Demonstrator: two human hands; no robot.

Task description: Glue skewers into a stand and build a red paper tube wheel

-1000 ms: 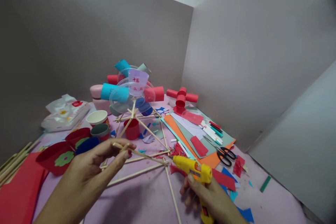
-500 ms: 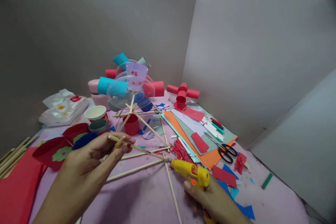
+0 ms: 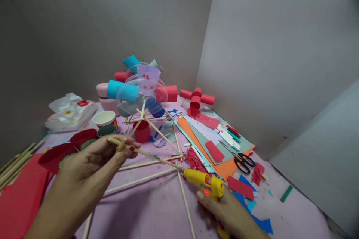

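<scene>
Glue Gun [image 3: 202,180] Poised at a Stick Joint [image 3: 178,168]

Over a pinkish worktop [image 3: 151,213], you pinch a thin wooden stick [image 3: 151,155] between the thumb and fingers of your left hand [image 3: 89,171], close to its upper-left end, where a short crosspiece [image 3: 121,144] sits against it. The stick slants down to the right, its far end at the joint with two more pieces: a long rod [image 3: 143,181] running off to the left and a second rod [image 3: 186,201] reaching toward you. Your right hand [image 3: 220,205] wraps the handle of the yellow glue gun, a red light glowing on its side. The nozzle lies right at the joint; whether it touches the wood cannot be told.

Behind your hands, a stick stand [image 3: 159,132] rises beneath a pinwheel of clear discs, with rolled pieces [image 3: 122,90] in turquoise, red and lilac around it. A red paper tube [image 3: 142,131] stands among the legs. Beyond your left hand are a white bowl [image 3: 103,118] and a wrapped packet [image 3: 70,115]. To your right, black-handled scissors [image 3: 239,155] and several markers [image 3: 227,138] lie on overlapping coloured sheets [image 3: 228,173], with red and blue scraps [image 3: 241,187] nearer your wrist.
</scene>
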